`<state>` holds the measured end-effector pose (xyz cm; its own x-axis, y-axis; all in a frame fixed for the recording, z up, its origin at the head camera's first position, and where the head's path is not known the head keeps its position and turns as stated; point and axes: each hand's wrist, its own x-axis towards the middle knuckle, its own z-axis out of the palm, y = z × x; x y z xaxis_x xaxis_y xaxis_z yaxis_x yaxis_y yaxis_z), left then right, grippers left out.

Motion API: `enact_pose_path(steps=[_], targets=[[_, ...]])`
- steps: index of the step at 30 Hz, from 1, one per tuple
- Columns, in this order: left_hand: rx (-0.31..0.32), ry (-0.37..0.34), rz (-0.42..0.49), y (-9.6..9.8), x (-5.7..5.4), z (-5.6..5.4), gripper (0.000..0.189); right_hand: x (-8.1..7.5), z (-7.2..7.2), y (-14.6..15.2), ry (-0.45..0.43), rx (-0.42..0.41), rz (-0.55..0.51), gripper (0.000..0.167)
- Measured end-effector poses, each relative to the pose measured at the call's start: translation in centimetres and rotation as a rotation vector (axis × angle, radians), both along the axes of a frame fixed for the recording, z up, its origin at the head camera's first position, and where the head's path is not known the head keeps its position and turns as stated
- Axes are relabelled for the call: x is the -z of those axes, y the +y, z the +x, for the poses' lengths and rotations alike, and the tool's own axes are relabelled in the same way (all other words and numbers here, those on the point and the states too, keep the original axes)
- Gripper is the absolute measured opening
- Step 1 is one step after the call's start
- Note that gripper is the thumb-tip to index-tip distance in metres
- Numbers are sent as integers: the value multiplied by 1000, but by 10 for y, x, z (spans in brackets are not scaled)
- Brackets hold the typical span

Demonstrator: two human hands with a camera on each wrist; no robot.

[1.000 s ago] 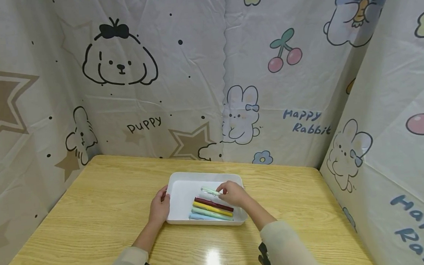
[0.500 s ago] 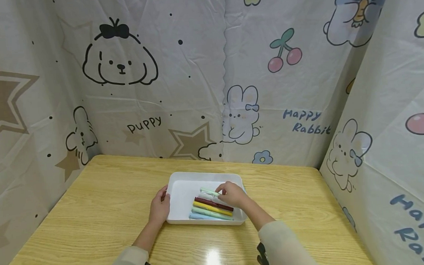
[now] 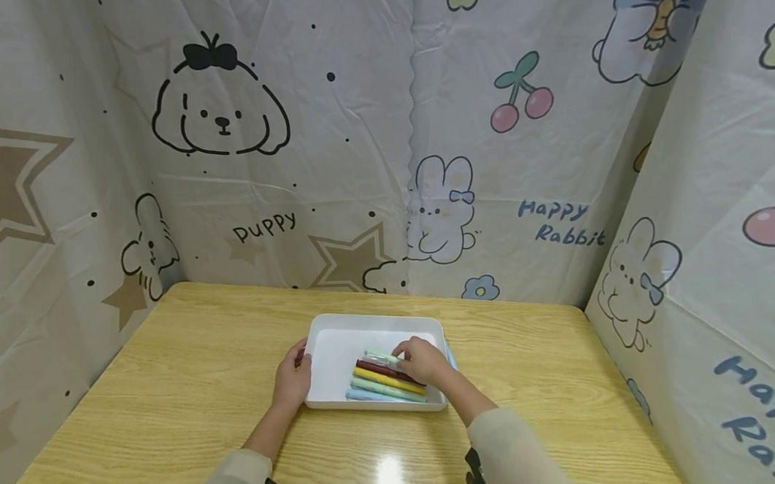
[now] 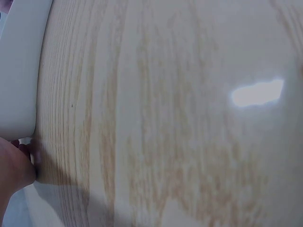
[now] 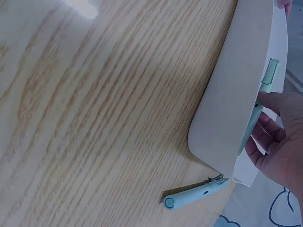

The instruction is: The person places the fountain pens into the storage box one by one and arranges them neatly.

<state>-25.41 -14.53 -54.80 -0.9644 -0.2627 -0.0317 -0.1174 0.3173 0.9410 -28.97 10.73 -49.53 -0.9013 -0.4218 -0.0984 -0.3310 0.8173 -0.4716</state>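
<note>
A white tray [image 3: 335, 347] stands on the table with a row of pens in it: dark red [image 3: 371, 366], yellow [image 3: 371, 376], green [image 3: 371, 384] and light blue [image 3: 369, 394]. My right hand [image 3: 425, 360] reaches over the tray and pinches a light green pen [image 3: 378, 356] just beyond the dark red one. In the right wrist view, thumb and fingers grip that pen [image 5: 268, 78] by its side, its clip end pointing away. My left hand [image 3: 292, 377] holds the tray's left end; in the left wrist view the hand [image 4: 15, 165] is at the tray's corner.
Outside the tray's right end, a light blue pen [image 5: 194, 195] lies on the wooden table [image 3: 191, 376]. A printed cloth [image 3: 356, 141] hangs behind the table and along its sides.
My right hand has moved slightly toward me, bringing the light green pen closer to the dark red one. More of the blue pen outside the tray shows. The left hand stays put.
</note>
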Motion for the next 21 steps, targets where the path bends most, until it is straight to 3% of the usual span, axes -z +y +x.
enact_pose_path(steps=[21], targets=[[-9, 10, -10, 1, 1, 0, 41, 9, -2, -1, 32, 30, 21, 20]])
